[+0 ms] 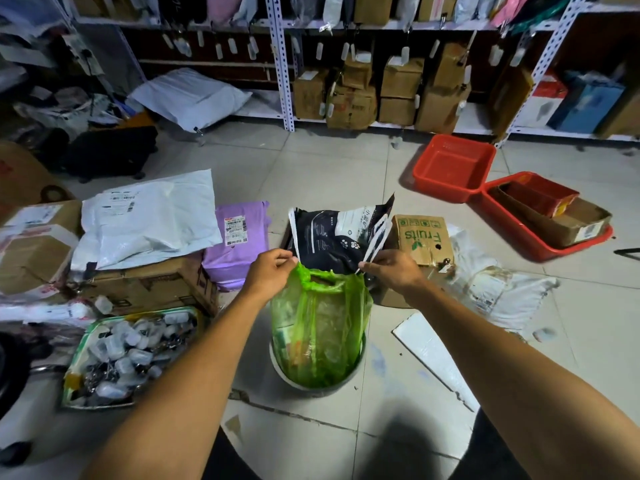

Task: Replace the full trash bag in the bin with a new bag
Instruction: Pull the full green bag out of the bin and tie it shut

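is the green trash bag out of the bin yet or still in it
Partly out. Both hands, left hand and right hand, hold the green bag up by its top, its bottom inside the bin.

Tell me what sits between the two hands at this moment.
In the head view, the top of the green trash bag spans from the left hand to the right hand, with a dark printed pouch showing just behind.

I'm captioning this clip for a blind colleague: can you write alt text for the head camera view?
Two bare hands pull a full green trash bag up out of a white bin on a tiled floor, the left hand and right hand each pinching the bag's top edge. Parcels, cardboard boxes and red plastic trays lie around, with stocked shelves behind.
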